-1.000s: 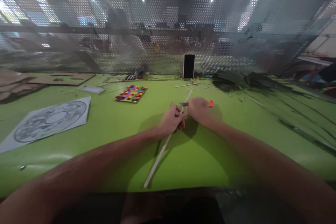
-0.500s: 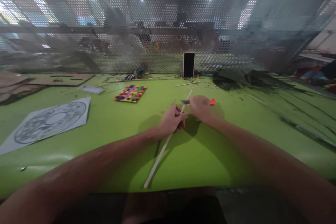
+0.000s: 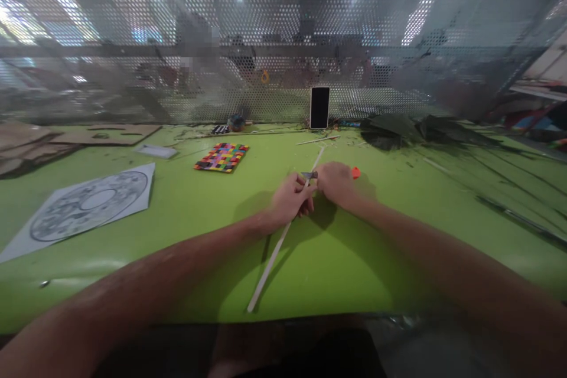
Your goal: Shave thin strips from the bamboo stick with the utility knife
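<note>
A long, thin, pale strip (image 3: 271, 271) slants over the green table, its lower end near the front edge. My left hand (image 3: 290, 199) is closed around the strip's upper half, thumb and fingers pinching it. Just beyond that grip, my right hand (image 3: 336, 182) is wrapped round a knife (image 3: 309, 175). The knife's short blade points left and lies across the strip, apparently touching it. Its orange handle end shows past the right side of my fist; the rest of the handle is hidden.
A colourful woven mat (image 3: 222, 157) and a printed paper sheet (image 3: 93, 204) lie to the left, cut cardboard (image 3: 104, 134) behind. A phone-like device (image 3: 319, 107) stands against the perforated metal screen (image 3: 274, 65). Dark leaves (image 3: 394, 129) and long stems (image 3: 516, 215) lie at right.
My right hand and the knife have shifted slightly left, so the blade reaches further across the strip. My left hand keeps its grip in nearly the same place. The view has shifted a little.
</note>
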Demonstrator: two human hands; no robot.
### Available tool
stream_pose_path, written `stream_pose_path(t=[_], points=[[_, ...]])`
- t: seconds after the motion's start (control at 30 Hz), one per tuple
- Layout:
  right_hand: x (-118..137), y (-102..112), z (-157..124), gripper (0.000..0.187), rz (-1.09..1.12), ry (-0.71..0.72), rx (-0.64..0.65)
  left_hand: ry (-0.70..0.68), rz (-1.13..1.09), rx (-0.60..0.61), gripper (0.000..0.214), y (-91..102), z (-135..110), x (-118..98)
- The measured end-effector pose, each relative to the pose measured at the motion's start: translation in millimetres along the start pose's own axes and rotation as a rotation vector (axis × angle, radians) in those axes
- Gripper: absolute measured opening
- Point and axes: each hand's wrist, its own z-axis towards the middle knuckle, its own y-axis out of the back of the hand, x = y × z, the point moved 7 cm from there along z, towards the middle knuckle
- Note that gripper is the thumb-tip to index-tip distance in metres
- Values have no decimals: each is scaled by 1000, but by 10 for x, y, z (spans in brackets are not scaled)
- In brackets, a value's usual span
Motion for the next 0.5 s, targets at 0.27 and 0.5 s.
stream_pose_path(t=[0.27, 0.5], points=[[-51, -52, 57, 33, -2, -1, -38, 24, 6, 8, 18, 3, -11, 2], [-266, -49, 154, 30, 19, -126, 8, 21, 41, 63, 16, -34, -35, 15]])
